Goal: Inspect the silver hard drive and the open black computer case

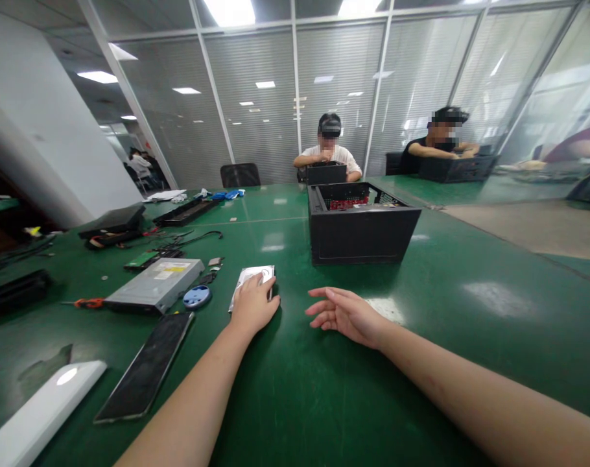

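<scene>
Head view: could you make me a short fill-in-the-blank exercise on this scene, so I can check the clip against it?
1. The left hand touches the hard drive, whose visible top is ____ in colour.
2. The right hand is holding ____.
3. The open computer case beyond the hands is ____ in colour.
4. The round object beside the optical drive is ____ in colour.

Missing words: silver; nothing; black; blue.
</scene>
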### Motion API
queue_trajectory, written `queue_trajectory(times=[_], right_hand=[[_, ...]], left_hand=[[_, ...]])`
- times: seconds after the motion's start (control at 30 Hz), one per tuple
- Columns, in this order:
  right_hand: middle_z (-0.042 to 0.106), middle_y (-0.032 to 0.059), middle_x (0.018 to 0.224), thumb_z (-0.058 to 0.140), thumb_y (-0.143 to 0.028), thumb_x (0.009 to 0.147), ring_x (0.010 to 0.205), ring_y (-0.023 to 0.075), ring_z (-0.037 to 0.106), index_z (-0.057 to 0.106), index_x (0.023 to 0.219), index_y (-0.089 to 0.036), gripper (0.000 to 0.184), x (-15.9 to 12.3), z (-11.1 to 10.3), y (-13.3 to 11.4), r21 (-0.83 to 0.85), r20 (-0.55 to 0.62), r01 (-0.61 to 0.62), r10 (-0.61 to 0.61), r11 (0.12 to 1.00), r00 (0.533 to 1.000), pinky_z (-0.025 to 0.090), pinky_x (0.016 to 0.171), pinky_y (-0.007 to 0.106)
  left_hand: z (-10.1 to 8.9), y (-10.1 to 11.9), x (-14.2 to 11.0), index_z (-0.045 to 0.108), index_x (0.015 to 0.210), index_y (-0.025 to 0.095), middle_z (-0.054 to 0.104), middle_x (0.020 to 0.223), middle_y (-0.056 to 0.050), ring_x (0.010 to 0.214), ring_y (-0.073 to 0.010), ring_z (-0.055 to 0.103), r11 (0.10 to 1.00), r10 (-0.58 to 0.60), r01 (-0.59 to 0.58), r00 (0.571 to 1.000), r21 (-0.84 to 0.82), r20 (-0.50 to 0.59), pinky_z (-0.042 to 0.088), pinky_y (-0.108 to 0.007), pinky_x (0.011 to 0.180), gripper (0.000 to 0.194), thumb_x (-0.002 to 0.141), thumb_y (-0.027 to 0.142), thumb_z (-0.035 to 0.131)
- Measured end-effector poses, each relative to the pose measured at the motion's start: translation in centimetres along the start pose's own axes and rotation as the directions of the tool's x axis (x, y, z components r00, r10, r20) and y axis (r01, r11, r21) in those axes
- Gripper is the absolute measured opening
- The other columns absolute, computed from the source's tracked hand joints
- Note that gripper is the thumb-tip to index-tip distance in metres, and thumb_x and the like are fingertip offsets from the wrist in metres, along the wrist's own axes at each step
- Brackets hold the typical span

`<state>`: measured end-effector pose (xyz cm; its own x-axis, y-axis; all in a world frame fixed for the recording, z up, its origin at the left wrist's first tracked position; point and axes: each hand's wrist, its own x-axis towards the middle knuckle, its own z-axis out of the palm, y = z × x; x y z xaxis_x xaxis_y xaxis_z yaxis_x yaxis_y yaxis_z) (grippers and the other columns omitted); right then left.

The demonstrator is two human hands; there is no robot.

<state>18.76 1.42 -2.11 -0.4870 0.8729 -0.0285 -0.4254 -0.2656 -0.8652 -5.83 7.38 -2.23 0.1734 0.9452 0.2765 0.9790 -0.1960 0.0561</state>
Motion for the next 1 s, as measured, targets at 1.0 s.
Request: queue_trajectory(times=[1.0], right_hand=[[0.059, 0.0154, 0.097, 0.063, -0.066, 0.082, 0.097, 0.0300, 0.054, 0.073, 0.097, -0.012, 0.057, 7.8, -7.4, -17.3, -0.855, 0.136, -0.223, -0.617, -0.468, 0.775, 0.042, 0.091, 0.039]], left_hand=[[-0.4, -0.1, 0.0, 0.060, 0.128, 0.030, 0.053, 0.141, -0.008, 0.128, -0.0318, 0.047, 0.998, -0.055, 0.054, 0.997, -0.024, -0.051, 0.035, -0.052, 0.105, 0.045, 0.085, 0.041, 0.051]])
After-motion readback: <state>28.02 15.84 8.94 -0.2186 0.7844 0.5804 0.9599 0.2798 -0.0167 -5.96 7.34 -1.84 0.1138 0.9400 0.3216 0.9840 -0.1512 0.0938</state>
